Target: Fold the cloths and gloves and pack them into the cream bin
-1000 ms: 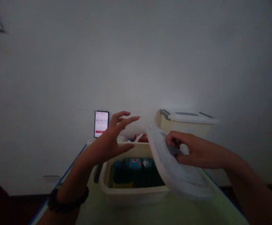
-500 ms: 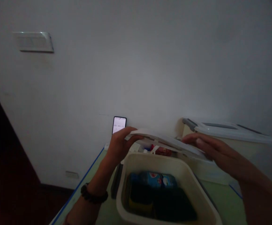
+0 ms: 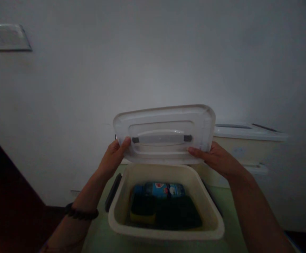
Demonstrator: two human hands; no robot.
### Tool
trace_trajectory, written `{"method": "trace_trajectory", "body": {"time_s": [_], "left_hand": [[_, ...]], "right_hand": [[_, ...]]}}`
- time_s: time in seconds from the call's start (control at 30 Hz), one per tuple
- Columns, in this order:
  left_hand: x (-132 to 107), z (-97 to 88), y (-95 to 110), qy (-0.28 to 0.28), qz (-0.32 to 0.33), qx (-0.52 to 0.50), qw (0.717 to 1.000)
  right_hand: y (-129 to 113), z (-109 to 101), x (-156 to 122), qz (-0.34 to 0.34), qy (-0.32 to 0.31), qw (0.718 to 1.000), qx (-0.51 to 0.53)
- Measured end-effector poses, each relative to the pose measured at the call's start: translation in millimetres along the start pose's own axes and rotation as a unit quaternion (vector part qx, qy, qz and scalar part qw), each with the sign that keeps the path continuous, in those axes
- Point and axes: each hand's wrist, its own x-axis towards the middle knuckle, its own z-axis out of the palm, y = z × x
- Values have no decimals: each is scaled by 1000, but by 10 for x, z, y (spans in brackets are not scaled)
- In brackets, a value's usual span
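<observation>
A white plastic lid (image 3: 163, 116) with a handle is tilted up above the far rim of a cream storage box (image 3: 166, 234). My left hand (image 3: 115, 153) grips the lid's left edge, thumb on the face towards me. On the right edge, my right hand (image 3: 217, 158) holds it the same way. Inside the box lie a bottle with a blue label (image 3: 166, 189), a yellow sponge with a dark top (image 3: 142, 211) and a dark green pad (image 3: 179, 212). The lid hides what stands behind it.
The box stands on a green tabletop (image 3: 100, 232) against a pale wall (image 3: 153, 52). Behind and to the right is another cream box with a white lid (image 3: 250, 133). A dark latch (image 3: 113, 192) sticks out at the open box's left side.
The lid has turned from nearly flat to tilted up, its handled face now towards me. Both hands have shifted to its side edges, and the view has swung right.
</observation>
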Motion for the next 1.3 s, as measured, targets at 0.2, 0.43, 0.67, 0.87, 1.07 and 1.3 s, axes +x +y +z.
{"method": "trace_trajectory", "body": {"time_s": [0.2, 0.43, 0.67, 0.87, 1.07, 1.3], "left_hand": [[-10, -20, -267, -66, -69, 5, 995], [-25, -17, -216, -107, -114, 34, 987], [21, -56, -244, -188, -149, 91, 966], [61, -78, -275, -157, -100, 93, 978], [17, -81, -246, -115, -87, 137, 980], [25, -74, -223, -81, -57, 182, 978]], "right_hand": [[138, -48, 9, -22, -24, 997, -72], [206, 162, -95, -31, 36, 996, -73], [446, 393, -244, 11, 159, 986, -40], [502, 364, -194, 20, 184, 983, -12], [526, 377, -170, 6, 162, 987, -21], [553, 376, -119, 10, 171, 983, -61]]}}
